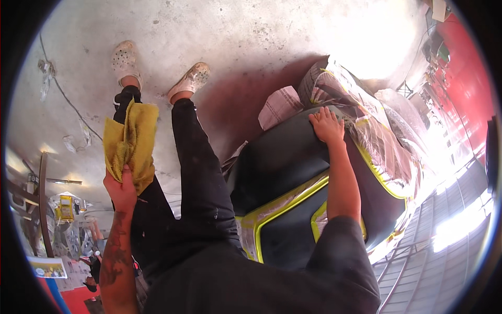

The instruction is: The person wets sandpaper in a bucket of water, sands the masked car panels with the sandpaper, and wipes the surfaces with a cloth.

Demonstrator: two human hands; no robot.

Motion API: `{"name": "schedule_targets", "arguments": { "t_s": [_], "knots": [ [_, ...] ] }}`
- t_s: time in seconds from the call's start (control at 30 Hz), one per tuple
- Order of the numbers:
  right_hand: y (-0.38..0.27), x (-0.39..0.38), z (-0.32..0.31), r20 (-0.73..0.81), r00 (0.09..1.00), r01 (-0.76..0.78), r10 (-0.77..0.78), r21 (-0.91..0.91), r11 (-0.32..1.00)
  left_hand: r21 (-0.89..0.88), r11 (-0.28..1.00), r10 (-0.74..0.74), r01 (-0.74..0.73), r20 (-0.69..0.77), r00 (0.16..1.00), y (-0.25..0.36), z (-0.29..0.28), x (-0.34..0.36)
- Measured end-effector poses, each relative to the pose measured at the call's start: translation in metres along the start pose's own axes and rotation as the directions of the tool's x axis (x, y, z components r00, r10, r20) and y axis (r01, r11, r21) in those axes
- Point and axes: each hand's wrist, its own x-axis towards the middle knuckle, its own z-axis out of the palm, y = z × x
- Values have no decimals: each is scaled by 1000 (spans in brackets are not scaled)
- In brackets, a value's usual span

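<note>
Cloth [137, 141], mustard yellow, fuzzy and loosely folded, is held before the person's left leg [152, 210] by the left hand [122, 190], fingers closed on one end; the right hand [328, 125] rests, fingers slightly spread and gripping nothing, on a smooth, curved black panel [277, 153] bordered by bright yellow tape [286, 200]

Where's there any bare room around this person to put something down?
The concrete floor is open beyond both clogs and between the right one and the dark body panel. The panel is also bare between the right hand and the yellow tape. It's crowded right of that hand, with bunched masking film.
</note>
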Motion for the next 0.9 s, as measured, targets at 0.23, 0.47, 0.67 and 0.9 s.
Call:
{"name": "schedule_targets", "arguments": {
  "t_s": [0.23, 0.47, 0.67, 0.9],
  "knots": [
    [-58, -137, 50, -119, 892, 402, -436, -229, 886, -17, 1000, -12, 12, -3, 1000, 3, 6, 1],
    [-19, -71, 30, -327, 943, 26, -65, -123, 992, 19, 1000, -7, 7, -21, 1000, 5, 10, 5],
    [-40, -54, 39, -162, 870, 447, -466, -138, 884, -16, 999, -44, 44, -11, 999, 9, 9, 4],
    [14, 98, 15, 294, 947, 197, -126, -224, 954, -62, 997, -42, 41, -27, 999, -4, 9, 0]
  ]
}}
